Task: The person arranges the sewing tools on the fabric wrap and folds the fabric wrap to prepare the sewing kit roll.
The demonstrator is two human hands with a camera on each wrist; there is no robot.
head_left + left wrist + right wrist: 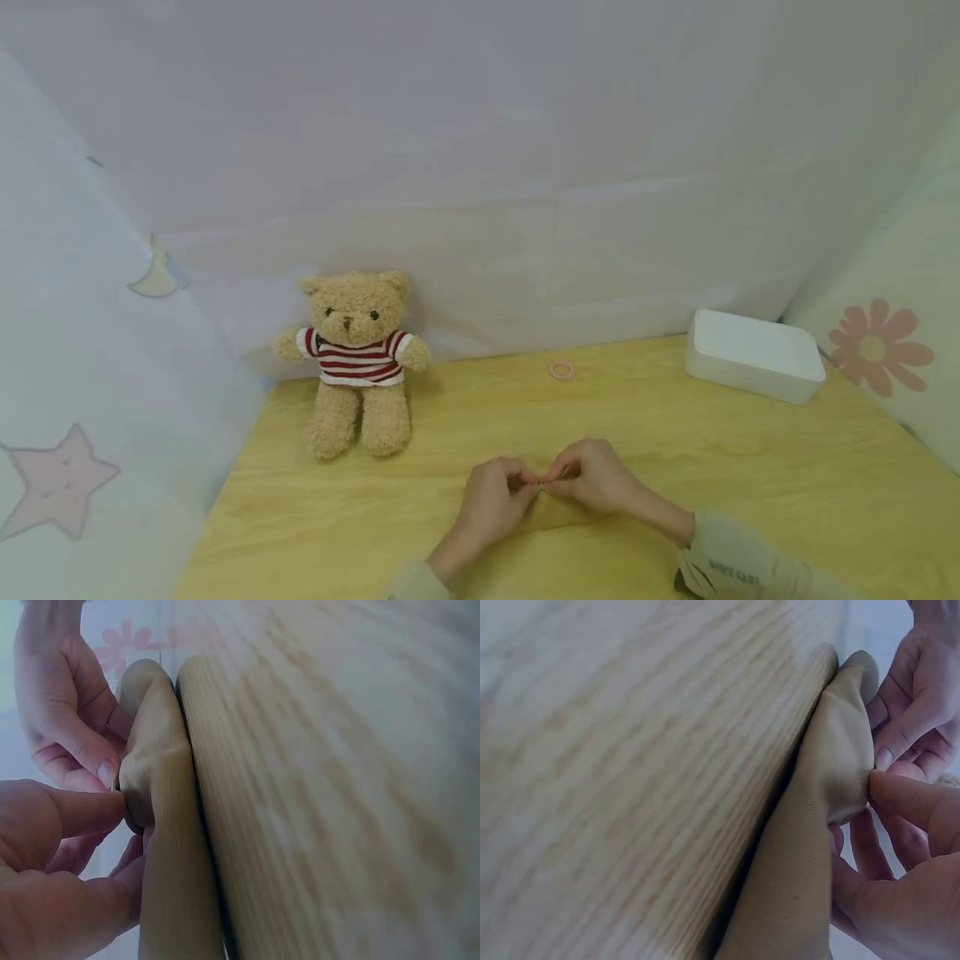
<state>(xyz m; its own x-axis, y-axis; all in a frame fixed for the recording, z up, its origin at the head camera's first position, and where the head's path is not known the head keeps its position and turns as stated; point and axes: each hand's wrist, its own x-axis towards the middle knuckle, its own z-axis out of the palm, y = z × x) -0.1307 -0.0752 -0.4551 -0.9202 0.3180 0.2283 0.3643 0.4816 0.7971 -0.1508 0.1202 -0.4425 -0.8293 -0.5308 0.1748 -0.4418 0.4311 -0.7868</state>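
In the head view my left hand (491,502) and right hand (596,477) meet fingertip to fingertip low over the wooden table (375,517). Both wrist views show a soft, tan, cloth-like piece (169,862) between them, bunched up and lying along the wood-grain surface. Thumb and fingers of the left hand pinch its raised edge. Close beside, the right hand (907,892) pinches the same edge. What kind of thing this is, I cannot tell. From above it blends with the table and is mostly hard to make out.
Back left, a teddy bear (356,371) in a striped red and white shirt sits against the pale backdrop. A small pink ring (562,370) lies near the table's back edge. At the back right stands a white box (753,354). Fabric walls flank both sides.
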